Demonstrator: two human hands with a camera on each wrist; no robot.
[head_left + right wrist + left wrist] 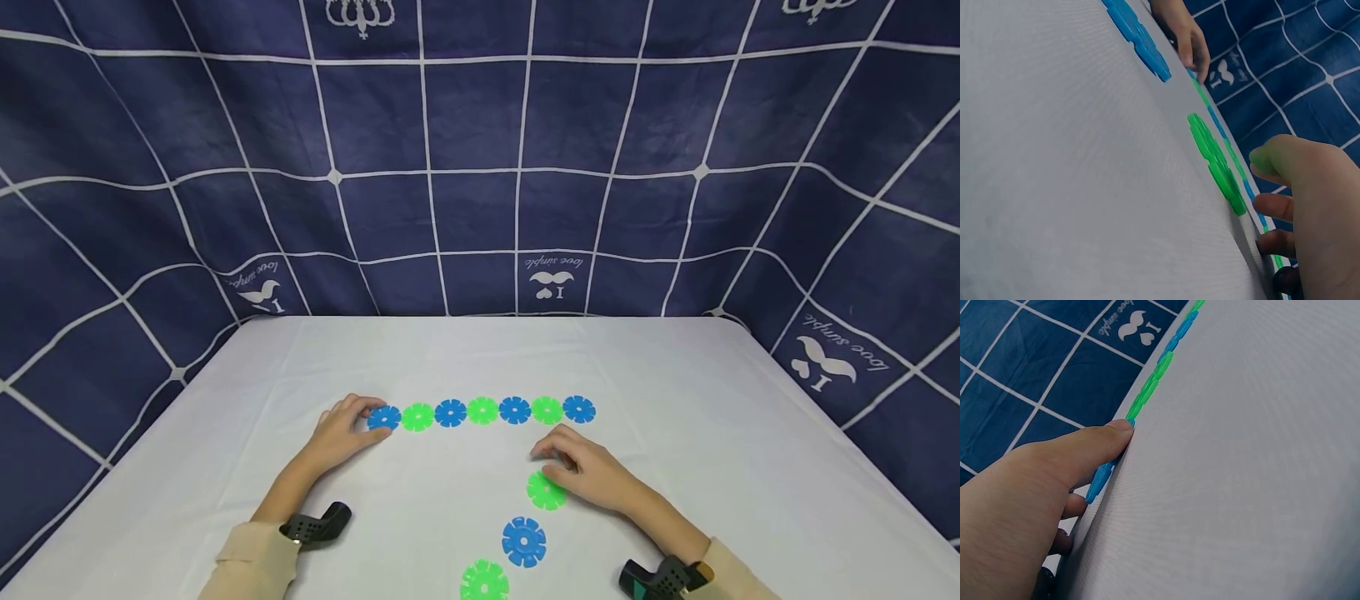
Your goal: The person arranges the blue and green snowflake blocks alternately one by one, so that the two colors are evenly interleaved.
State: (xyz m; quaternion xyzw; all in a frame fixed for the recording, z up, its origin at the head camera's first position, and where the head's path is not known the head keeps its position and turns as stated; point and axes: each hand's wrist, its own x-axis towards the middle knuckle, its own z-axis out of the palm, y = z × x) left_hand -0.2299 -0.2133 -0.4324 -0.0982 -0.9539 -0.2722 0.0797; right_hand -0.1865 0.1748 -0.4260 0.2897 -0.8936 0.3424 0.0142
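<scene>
A row of notched plastic snowflake discs, blue and green by turns, runs across the white table. My left hand [343, 433] is at the row's left end and holds the blue snowflake disc [385, 418] between thumb and fingers at its rim. In the left wrist view the thumb [1100, 447] lies over part of that disc. My right hand [592, 471] hovers beside a separate green snowflake disc [545, 492], thumb overlapping its edge in the head view. Its fingers are loosely bent and hold nothing; in the right wrist view a gap shows between thumb and green disc [1217, 165].
Nearer to me lie a loose blue snowflake disc [523, 542] and another green one [483, 581], in a slanting line below the right hand. The row ends on the right with a blue disc [579, 409]. A dark blue checked curtain [480, 208] stands behind the table [675, 375].
</scene>
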